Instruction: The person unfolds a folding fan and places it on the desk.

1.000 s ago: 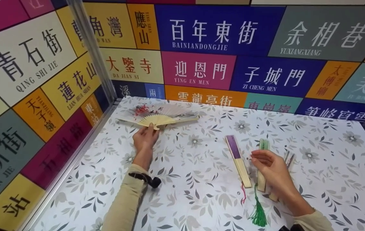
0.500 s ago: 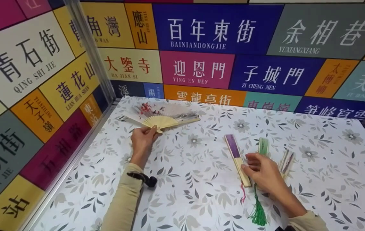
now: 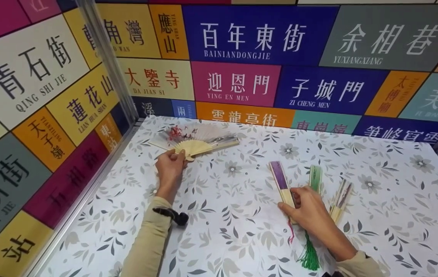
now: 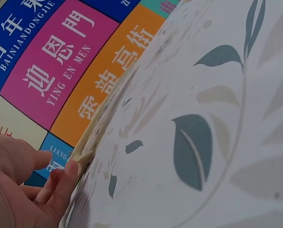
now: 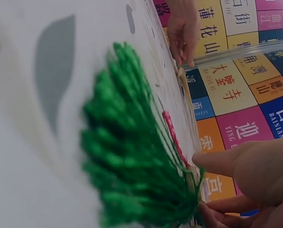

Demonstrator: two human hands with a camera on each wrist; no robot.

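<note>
Spreads in a wide arc at the far left of the table, as a pale fan with red blossoms and cream ribs. Lies folded and slanting farther right, as a purple fan with pale slats and a pink cord.

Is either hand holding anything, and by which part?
Left hand touches the open fan at its pivot end; right hand straddles the purple fan at its bamboo handle. Actual grip can't be told.

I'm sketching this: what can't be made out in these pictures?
Head view: lower parts of the purple fan and green fan, hidden by the right hand.
Right wrist view: most threads of the green tassel, blurred.
Left wrist view: the rest of the left hand, cut off by the edge.
</note>
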